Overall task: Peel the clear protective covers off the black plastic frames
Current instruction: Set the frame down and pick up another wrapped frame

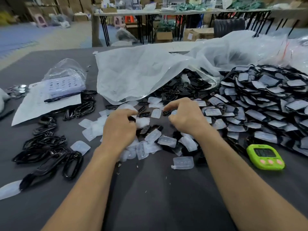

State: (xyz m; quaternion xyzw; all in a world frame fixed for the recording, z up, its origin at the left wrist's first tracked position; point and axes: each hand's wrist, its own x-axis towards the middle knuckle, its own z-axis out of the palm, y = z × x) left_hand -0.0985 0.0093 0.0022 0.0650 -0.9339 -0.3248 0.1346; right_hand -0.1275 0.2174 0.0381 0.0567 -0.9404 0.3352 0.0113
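**A:** Where is the frame that is being worked on?

**B:** Left of the bright green square timer [265,156], a bit further back. The left hand [120,125] has its fingers curled tight and pinches a small black plastic frame [131,118]. The fingers hide most of it.

**A:** And the other hand?

**B:** The right hand [185,117] is between the left hand and the timer. Its fingers are curled too, with a clear bit and a black bit at the tips. I cannot tell if it holds them.

**A:** What lies round the hands?

**B:** Loose clear plastic covers [166,141], scattered left of the timer, some under the wrists. Behind the timer is a big heap of black frames with covers on [266,100]. It runs off the right edge.

**A:** And further out?

**B:** Far left of the timer, shiny bare black frames [46,142] lie in tangled bunches that are hard to count. Further back on that side is a white sheet of paper [50,107] with a black pen [61,98] on it. A big crumpled clear plastic bag [141,75] sits behind and left of the timer and hides part of more black pieces. All of it rests on the dark grey table [150,197]. The room behind is blurry.
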